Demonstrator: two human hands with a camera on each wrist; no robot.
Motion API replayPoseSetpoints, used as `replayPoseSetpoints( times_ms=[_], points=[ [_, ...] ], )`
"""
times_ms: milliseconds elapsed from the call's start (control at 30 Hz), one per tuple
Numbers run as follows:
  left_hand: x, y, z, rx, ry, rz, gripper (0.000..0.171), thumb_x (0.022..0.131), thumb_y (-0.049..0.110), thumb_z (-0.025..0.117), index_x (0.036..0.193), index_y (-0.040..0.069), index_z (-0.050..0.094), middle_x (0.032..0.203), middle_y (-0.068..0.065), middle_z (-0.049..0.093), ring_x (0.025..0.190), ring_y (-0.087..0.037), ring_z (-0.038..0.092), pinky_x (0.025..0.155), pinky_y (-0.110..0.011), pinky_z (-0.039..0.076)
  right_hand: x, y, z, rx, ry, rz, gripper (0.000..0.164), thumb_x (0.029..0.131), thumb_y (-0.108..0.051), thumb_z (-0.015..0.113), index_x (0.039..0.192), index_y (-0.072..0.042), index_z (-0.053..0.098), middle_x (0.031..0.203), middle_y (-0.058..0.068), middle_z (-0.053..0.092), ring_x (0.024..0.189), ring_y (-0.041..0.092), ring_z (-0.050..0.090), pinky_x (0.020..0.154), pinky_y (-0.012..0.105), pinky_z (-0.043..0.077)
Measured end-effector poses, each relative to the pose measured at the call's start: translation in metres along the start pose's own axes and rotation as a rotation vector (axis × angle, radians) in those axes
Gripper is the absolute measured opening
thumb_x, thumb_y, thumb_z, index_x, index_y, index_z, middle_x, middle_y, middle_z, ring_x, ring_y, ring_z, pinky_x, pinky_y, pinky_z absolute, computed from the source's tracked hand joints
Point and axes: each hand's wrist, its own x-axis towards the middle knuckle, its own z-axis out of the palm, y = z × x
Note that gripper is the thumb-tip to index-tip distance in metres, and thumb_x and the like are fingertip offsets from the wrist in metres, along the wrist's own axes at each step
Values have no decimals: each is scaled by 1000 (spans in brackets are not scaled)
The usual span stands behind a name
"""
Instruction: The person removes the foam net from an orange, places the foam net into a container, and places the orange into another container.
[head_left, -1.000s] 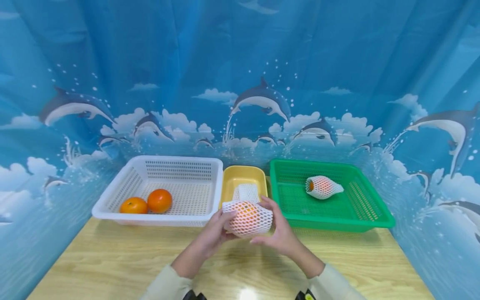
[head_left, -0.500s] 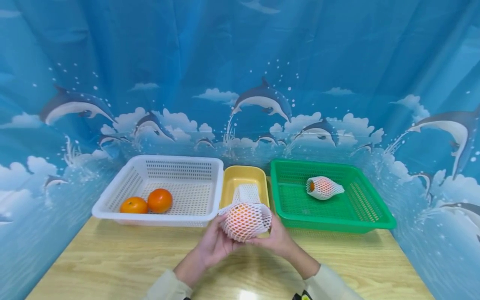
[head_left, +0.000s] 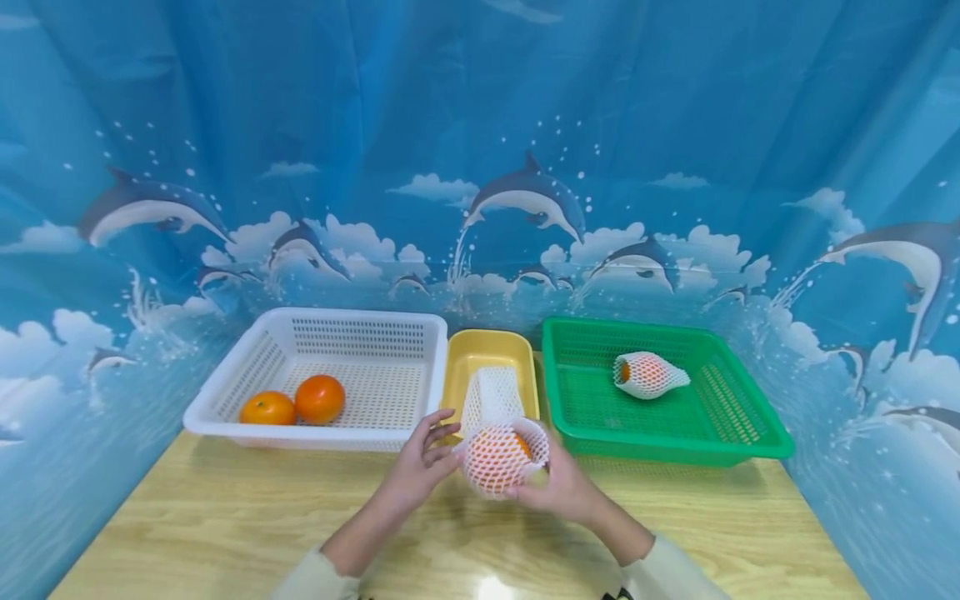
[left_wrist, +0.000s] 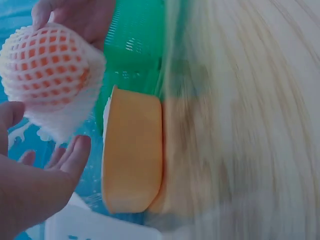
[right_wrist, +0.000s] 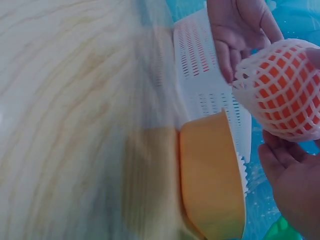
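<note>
An orange in a white foam net sleeve (head_left: 497, 461) is held up over the near end of the yellow tray. My right hand (head_left: 566, 483) grips it, thumb in front and fingers behind, as the right wrist view (right_wrist: 297, 190) partly shows. Some orange peel shows bare at the sleeve's open end, which faces right. My left hand (head_left: 416, 467) is at the fruit's left side with its fingers spread. In the left wrist view, its thumb comes close to the netted orange (left_wrist: 47, 70); whether it touches cannot be told.
Flat white foam nets (head_left: 492, 392) lie in the yellow tray (head_left: 487, 340). A white basket (head_left: 375, 375) on the left holds two bare oranges (head_left: 320, 399). The green basket (head_left: 585, 408) on the right holds one netted fruit (head_left: 647, 375). A dolphin-printed curtain (head_left: 480, 125) stands behind.
The netted orange has turned, so its open end faces right, and come slightly nearer. The left hand has let go and drawn off leftward; the right hand now holds the fruit.
</note>
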Motion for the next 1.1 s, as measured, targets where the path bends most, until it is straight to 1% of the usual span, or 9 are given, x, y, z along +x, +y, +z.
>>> replayPoseSetpoints(
  times_ms=[167,267,333,433,533,633,767,900,1100],
  points=[
    [-5,-3,-3,161,-68,102,62,89,5,67,144,2,38,140,-26,45,120,-41,53,99,-40,49,-3,4,0,-90,-65,-32,81,71,-22,85,140,-20,43,136,6,51,118,23,54,101,47,45],
    [-8,-7,-2,286,-96,171,58,88,6,67,141,2,44,137,-22,50,121,-39,53,101,-47,47,-3,8,0,-110,-103,-52,79,73,-24,84,140,-24,44,137,2,51,116,20,55,99,46,46],
    [-10,-11,-2,350,-128,207,55,88,4,66,139,1,46,136,-21,53,121,-39,54,101,-49,46,-4,10,1,-115,-130,-57,78,74,-24,83,141,-23,43,135,3,53,115,20,56,99,44,47],
    [-14,-11,1,390,-215,198,58,87,5,67,141,5,46,136,-16,54,122,-34,53,100,-42,48,-7,14,1,-109,-159,-32,78,75,-25,83,141,-22,43,134,2,55,115,19,56,99,42,47],
    [-16,-12,4,371,-319,171,60,88,10,68,143,7,43,140,-13,51,124,-32,52,99,-34,49,-10,19,3,-104,-173,11,78,74,-27,83,141,-24,43,132,0,56,115,18,56,100,40,47],
    [-17,-16,6,349,-371,136,65,89,16,69,145,4,39,141,-14,49,124,-34,51,98,-30,49,-14,23,6,-107,-196,27,77,74,-28,84,140,-25,44,131,-2,56,114,18,57,101,38,46],
    [-19,-24,7,382,-356,75,75,88,24,72,147,-2,34,137,-19,49,122,-36,52,95,-26,50,-17,27,10,-124,-236,8,76,74,-30,84,138,-27,44,128,-6,57,113,16,57,103,36,45],
    [-20,-29,10,469,-310,75,81,84,32,76,146,-3,36,133,-19,49,118,-35,54,90,-21,52,-19,30,14,-132,-237,9,77,73,-33,84,138,-28,43,129,-9,56,115,14,56,105,35,43],
    [-22,-29,14,616,-256,103,80,79,38,80,139,-2,47,126,-12,52,109,-29,58,90,-35,54,-21,29,16,-163,-255,48,82,72,-41,84,141,-30,41,134,-10,53,120,13,52,108,38,41]
  ],
)
